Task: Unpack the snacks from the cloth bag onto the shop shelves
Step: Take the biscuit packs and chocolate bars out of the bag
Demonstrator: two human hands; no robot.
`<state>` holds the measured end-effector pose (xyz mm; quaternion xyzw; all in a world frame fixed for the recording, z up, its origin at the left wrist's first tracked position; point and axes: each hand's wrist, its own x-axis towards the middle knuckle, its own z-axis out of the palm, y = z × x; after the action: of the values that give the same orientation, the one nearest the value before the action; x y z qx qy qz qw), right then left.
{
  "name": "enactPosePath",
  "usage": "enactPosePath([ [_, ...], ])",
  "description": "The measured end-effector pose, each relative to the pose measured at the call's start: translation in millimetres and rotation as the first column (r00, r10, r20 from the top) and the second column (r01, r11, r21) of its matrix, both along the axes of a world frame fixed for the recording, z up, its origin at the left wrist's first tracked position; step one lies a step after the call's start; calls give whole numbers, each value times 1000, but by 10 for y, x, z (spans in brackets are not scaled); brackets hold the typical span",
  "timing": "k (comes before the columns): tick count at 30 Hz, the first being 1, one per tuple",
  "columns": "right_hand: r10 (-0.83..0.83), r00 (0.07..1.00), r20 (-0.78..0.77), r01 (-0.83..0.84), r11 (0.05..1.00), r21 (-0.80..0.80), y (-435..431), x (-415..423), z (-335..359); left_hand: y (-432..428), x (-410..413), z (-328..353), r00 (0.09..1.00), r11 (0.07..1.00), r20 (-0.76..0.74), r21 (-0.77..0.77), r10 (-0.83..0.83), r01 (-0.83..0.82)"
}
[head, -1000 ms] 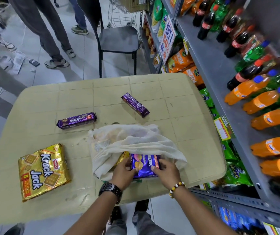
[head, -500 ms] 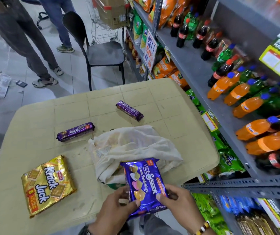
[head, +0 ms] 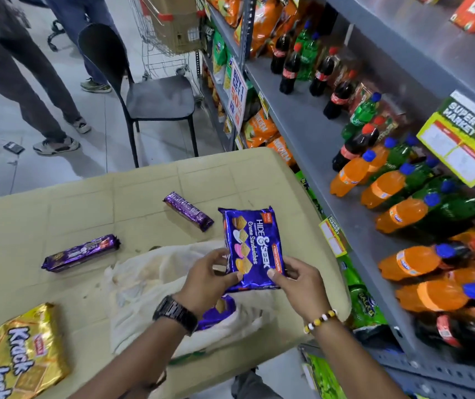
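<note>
Hide & Seek Creme Sandwiches pack [head: 252, 249], blue: held upright over the cloth bag [head: 149, 286], lower corners pinched by the left hand [head: 207, 279] and right hand [head: 299, 283], thumbs on the front, fingers curled behind. Under the left fingers, in the bag's mouth: second blue pack [head: 219, 311], probably the same kind, label hidden. Beyond the fingertips on the table [head: 57, 214]: purple biscuit roll [head: 187, 211]; right of the right fingers: drinks shelf [head: 302, 131].

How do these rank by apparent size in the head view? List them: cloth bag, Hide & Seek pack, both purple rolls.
1. cloth bag
2. Hide & Seek pack, held nearer the camera
3. left purple roll and far purple roll: alike, unranked
</note>
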<state>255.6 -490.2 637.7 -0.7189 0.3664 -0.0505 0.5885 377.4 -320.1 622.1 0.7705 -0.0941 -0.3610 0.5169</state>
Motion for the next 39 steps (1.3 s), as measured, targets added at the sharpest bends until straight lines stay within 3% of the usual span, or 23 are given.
enactPosePath([
  [8,-20,983,-182,2,995,-98,-1126,737,-1111,-1217,491,-991,998,988,43,148,37,-43],
  [17,20,953,-302,-79,979,-187,-1290,765,-1464,-1442,445,-1377,998,967,20,248,-65,58],
  [20,32,953,-302,-102,971,-216,-1260,774,-1405,-1246,475,-1216,979,950,62,259,-195,173],
  [23,12,971,-239,-97,932,-349,-1144,730,-1289,-825,516,-983,910,921,289,338,-296,192],
  [26,85,985,-153,-138,912,-385,-827,678,-1123,-185,524,-766,849,917,446,386,-284,104],
  [29,254,959,-124,-282,872,-399,-363,669,-1025,550,420,-723,818,877,516,480,-254,-30],
  [31,398,905,-150,-424,817,-392,-78,664,-1020,936,285,-758,846,818,455,573,-278,-40],
  [34,516,808,-284,-588,735,-338,292,663,-1115,1367,104,-822,872,692,279,716,-403,90],
  [37,466,722,-511,-656,695,-293,413,594,-1342,1501,45,-919,822,593,184,776,-539,215],
  [39,385,693,-610,-650,700,-296,314,492,-1480,1435,76,-933,771,577,230,789,-593,208],
])
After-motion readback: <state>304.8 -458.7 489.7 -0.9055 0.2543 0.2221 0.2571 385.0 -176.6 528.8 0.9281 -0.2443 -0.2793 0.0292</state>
